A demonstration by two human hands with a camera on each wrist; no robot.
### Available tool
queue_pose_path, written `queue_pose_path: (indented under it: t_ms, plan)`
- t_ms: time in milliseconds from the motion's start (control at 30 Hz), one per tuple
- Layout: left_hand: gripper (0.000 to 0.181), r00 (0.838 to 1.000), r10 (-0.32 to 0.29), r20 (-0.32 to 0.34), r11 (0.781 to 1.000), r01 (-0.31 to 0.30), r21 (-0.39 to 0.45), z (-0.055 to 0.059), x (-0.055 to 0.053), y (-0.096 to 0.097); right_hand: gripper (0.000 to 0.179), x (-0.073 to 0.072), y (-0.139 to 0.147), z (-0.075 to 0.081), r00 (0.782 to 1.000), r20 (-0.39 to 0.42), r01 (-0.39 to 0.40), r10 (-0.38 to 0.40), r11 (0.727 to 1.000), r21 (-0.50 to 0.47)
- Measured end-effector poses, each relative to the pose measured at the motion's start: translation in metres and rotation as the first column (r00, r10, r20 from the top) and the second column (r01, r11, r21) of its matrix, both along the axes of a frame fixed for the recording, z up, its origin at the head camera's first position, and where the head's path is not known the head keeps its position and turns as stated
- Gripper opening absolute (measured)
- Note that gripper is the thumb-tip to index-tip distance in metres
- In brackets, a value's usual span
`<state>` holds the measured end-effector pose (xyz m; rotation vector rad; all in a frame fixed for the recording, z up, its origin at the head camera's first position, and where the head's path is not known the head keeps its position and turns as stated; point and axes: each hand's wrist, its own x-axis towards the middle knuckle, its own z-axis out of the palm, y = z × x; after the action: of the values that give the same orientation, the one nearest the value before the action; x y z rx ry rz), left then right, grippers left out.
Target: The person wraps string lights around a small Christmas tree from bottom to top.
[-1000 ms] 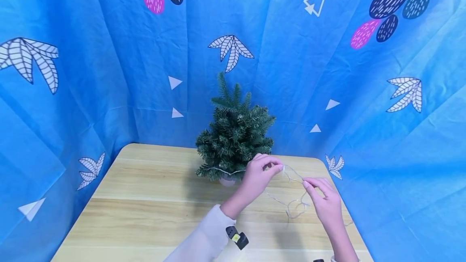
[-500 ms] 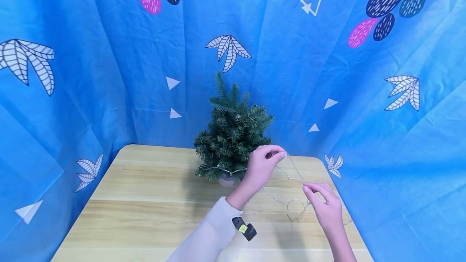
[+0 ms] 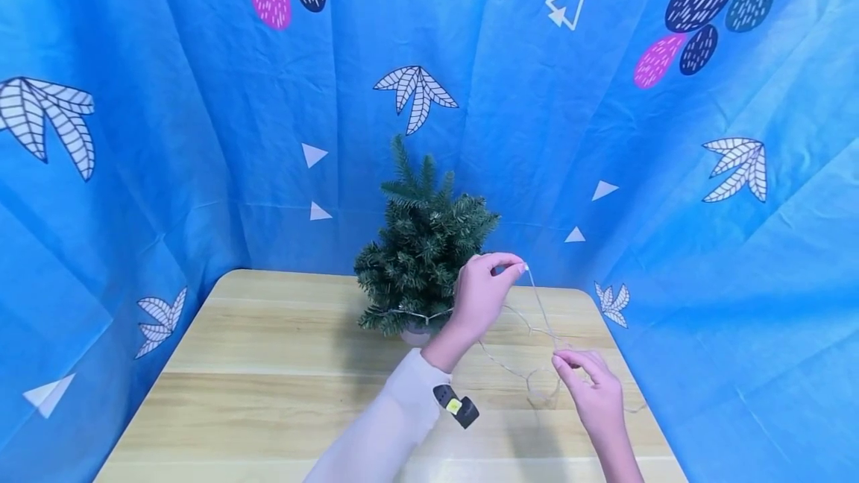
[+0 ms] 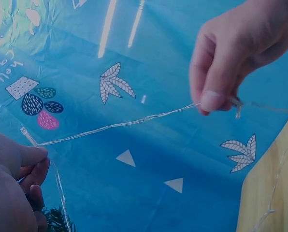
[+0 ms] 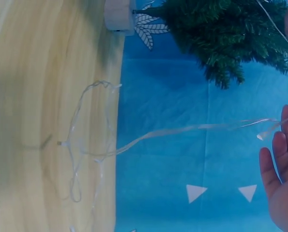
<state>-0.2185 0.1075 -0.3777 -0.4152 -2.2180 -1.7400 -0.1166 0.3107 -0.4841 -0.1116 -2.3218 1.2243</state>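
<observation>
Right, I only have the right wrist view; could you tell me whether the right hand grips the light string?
Observer: Yes, the right hand pinches the light string between its fingertips.
Operator: Thank you; where is the left hand?
Observer: The left hand pinches the same string higher up, beside the small tree.
Operator: Is anything worn on that arm?
Observer: A black device sits at the wrist of its pale sleeve.

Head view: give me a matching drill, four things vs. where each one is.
Things:
1. small green artificial tree
2. thin clear light string
3. left hand
4. right hand

Places:
A. low over the wooden table's right side, pinching the string
B. table's far edge, centre
C. raised beside the tree, pinching the string
D. stretched between both hands

Pairs: 1-B, 2-D, 3-C, 4-A
</observation>
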Motion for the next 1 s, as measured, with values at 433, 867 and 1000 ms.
queue_pose_path:
  t_ms: [433,867,1000]
  plan:
    - [0.012,0.998,0.067,-0.010,0.970,-0.067,-0.234,0.009,-0.004,0.003,0.016,0.012,-0.005,0.001,0.994,0.085,0.076,-0.067,0.992,-0.103]
    - [0.019,0.991,0.006,-0.133,0.937,-0.052,-0.346,0.002,0.004,0.010,0.030,-0.004,-0.016,0.027,0.985,0.111,0.153,-0.132,0.966,-0.208]
    - [0.020,0.992,-0.069,-0.108,0.922,0.022,-0.386,-0.002,0.006,0.016,0.034,-0.008,-0.019,0.033,0.984,0.119,0.162,-0.136,0.955,-0.250]
